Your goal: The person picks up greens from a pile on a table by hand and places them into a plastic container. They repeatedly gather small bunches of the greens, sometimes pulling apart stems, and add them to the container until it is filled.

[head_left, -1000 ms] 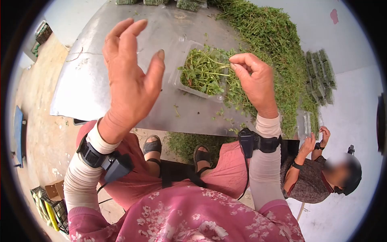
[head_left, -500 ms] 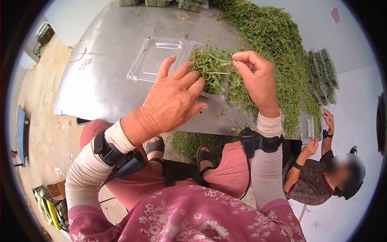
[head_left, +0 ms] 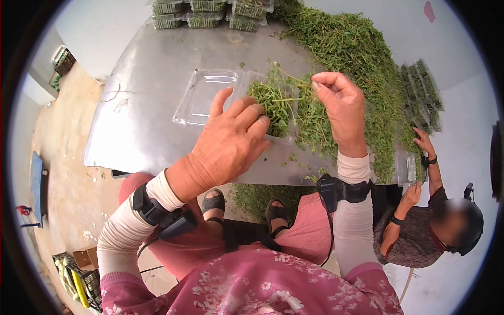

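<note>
A clear plastic clamshell box lies on the metal table with its lid [head_left: 210, 97] folded back to the left. Leafy green sprigs [head_left: 278, 104] fill its other half. My left hand [head_left: 231, 134] rests over the near left side of these greens, index finger raised and the other fingers bent onto them; the fingertips are partly hidden. At the box's right side my right hand [head_left: 344, 107] pinches the end of a thin green stem [head_left: 296, 81] between thumb and forefinger. More loose sprigs [head_left: 317, 126] lie between the box and my right hand.
A large heap of greens [head_left: 362, 58] covers the table's right side. Filled clear boxes [head_left: 205, 16] are stacked at the back, others [head_left: 422, 94] at the far right. A co-worker [head_left: 415, 226] handles a clear box [head_left: 407, 168] at right. Crates [head_left: 79, 278] stand on the floor at left.
The view has tilted up slightly, showing more of the stacked boxes. My right hand has drawn a little away from the box, still pinching the stem. The left hand stays on the greens.
</note>
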Motion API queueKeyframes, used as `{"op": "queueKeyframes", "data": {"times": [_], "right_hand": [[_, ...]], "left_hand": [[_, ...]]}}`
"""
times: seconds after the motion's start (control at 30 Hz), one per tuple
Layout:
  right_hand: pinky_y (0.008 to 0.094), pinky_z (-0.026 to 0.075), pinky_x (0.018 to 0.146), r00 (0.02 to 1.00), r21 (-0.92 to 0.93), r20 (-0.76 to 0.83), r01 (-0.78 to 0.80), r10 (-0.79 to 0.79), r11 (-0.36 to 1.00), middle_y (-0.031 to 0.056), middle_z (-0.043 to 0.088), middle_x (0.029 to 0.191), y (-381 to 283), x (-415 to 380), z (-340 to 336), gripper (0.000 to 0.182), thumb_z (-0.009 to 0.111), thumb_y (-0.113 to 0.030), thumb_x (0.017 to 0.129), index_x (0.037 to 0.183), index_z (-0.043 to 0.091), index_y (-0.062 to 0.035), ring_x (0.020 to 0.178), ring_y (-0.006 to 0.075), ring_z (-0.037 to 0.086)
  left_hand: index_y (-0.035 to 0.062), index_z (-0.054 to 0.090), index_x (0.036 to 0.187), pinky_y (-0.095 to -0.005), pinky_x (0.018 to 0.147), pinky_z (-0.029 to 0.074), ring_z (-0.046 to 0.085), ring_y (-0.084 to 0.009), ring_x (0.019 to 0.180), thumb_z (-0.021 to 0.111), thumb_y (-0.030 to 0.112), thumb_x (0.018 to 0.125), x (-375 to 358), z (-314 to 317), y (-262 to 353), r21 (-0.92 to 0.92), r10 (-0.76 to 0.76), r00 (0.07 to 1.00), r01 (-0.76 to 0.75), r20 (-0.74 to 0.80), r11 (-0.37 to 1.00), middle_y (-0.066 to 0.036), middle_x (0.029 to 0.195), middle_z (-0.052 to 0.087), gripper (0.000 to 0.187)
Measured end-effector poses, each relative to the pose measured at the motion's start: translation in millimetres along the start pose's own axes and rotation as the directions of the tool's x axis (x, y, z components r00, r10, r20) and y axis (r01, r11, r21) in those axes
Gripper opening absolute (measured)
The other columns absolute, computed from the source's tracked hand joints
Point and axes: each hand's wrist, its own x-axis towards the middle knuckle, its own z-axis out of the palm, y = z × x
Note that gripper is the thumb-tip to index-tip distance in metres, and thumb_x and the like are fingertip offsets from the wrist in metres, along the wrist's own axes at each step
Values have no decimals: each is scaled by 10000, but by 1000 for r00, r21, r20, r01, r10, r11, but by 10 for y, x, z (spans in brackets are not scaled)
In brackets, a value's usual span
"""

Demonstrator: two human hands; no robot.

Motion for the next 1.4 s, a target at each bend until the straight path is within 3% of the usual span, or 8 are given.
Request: {"op": "queueKeyframes", "data": {"times": [0.17, 0.37, 0.57, 0.77, 0.9, 1.0, 1.13, 1.4], "right_hand": [[213, 474, 663, 999, 159, 22, -48, 46, 986, -3, 652, 841, 50, 6, 34, 105, 660, -17, 893, 989, 672, 22, 722, 44, 574], [208, 468, 684, 992, 181, 101, -92, 75, 979, -10, 649, 855, 39, -11, -7, 104, 663, -26, 894, 989, 671, 15, 749, 45, 570], [195, 443, 659, 979, 88, 167, -129, 113, 988, -31, 640, 835, -48, -23, 44, 86, 666, -42, 897, 967, 681, 7, 742, 31, 546], [202, 452, 648, 989, 51, 103, -109, 103, 993, -23, 644, 833, 90, 21, -46, 95, 665, -37, 897, 980, 681, 5, 728, 37, 551], [211, 476, 656, 995, 149, -25, -93, 97, 984, -3, 653, 848, 128, 41, -80, 115, 668, -22, 891, 1001, 679, 11, 722, 51, 564], [226, 501, 670, 992, 212, -33, -111, 120, 971, 14, 660, 874, 115, 45, -81, 130, 669, -12, 888, 1015, 674, 20, 733, 64, 580], [238, 512, 682, 993, 253, -30, -104, 115, 962, 26, 660, 883, 110, 38, -43, 135, 670, -13, 890, 1020, 669, 25, 746, 74, 590], [242, 516, 700, 994, 352, 41, -106, 98, 930, 43, 665, 909, 20, -9, -22, 138, 660, -21, 904, 1032, 660, 32, 782, 89, 605]], "left_hand": [[6, 578, 1169, -439, 950, 419, 581, -282, 962, 724, 97, 790, 193, -133, -103, -35, -92, 979, 87, -183, 996, -116, 1039, 603, 417], [-16, 529, 1207, -387, 645, 498, 624, -328, 707, 664, 81, 838, 430, -86, -343, -568, -431, 890, 280, -149, 774, -154, 809, 628, 405], [24, 658, 1062, -340, 631, 506, 661, -276, 696, 649, 76, 867, 412, 120, -364, -527, -316, 919, 151, -238, 836, -135, 766, 662, 202], [19, 678, 983, -314, 661, 521, 687, -280, 719, 641, 82, 877, 416, 137, -424, -629, -525, 797, 250, -298, 736, -167, 792, 683, 129], [26, 656, 968, -365, 641, 518, 664, -317, 697, 619, 73, 876, 405, 169, -391, -505, -395, 822, 155, -411, 849, -159, 758, 670, 110], [37, 642, 1016, -392, 820, 493, 646, -321, 856, 649, 40, 843, 311, 185, -289, -297, -296, 932, 227, -212, 927, -116, 878, 680, 173], [36, 634, 985, -411, 924, 409, 580, -282, 935, 690, 84, 779, 291, 214, -227, -65, 93, 996, -94, -16, 993, -86, 884, 619, 219], [25, 632, 1010, -410, 844, 419, 543, -306, 898, 717, 85, 772, 347, 159, -109, -111, -21, 959, -11, -282, 994, -117, 957, 588, 260]]}}
